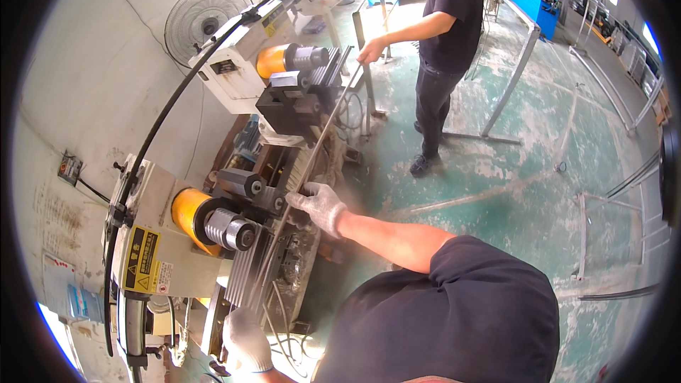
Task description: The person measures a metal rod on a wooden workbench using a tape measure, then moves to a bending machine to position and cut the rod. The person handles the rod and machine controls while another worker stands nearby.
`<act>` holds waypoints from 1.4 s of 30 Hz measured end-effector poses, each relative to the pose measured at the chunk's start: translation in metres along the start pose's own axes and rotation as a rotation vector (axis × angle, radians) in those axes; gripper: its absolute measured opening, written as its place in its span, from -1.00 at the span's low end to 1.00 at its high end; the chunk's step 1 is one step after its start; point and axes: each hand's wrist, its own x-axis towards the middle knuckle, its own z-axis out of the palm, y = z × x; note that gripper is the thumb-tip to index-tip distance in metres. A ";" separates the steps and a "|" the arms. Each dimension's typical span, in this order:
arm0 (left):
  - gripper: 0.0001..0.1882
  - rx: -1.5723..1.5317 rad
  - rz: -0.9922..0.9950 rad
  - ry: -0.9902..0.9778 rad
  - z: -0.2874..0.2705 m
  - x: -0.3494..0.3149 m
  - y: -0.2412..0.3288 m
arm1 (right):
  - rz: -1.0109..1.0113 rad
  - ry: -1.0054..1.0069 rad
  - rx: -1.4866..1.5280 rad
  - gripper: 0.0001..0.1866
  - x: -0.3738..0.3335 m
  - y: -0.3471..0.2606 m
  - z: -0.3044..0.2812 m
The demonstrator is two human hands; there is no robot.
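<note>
A long thin metal rod [328,131] runs slantwise along the front of a machine with rollers. My right hand [319,207], in a pale work glove, is closed on it near the middle. My left hand [245,340], also gloved, is low by the near end of the grooved metal bed [248,269]; its fingers are blurred, and whether they grip the rod is unclear. A co-worker's bare hand [370,51] holds the rod's far end. Close to my hands are an orange-and-steel roller head [213,221] and a dark clamp block [240,183].
A second orange roller head [291,58] stands farther along the machine. A black hose [167,110] arches over it, and a fan [206,25] is by the wall. The co-worker [454,21] stands at the far end, beside a metal frame [511,74]. Cables [287,340] hang near my left hand.
</note>
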 end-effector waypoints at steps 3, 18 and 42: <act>-0.83 0.048 0.021 -0.060 -0.004 0.004 0.007 | -0.027 0.022 -0.043 -0.62 0.007 0.005 -0.007; -0.90 -0.039 -0.030 -0.032 0.014 -0.001 0.008 | -0.061 0.039 -0.290 -0.56 0.022 0.027 -0.005; -0.83 0.007 -0.175 -0.034 0.019 0.005 -0.048 | 0.213 0.069 -0.231 -0.75 -0.059 0.046 -0.076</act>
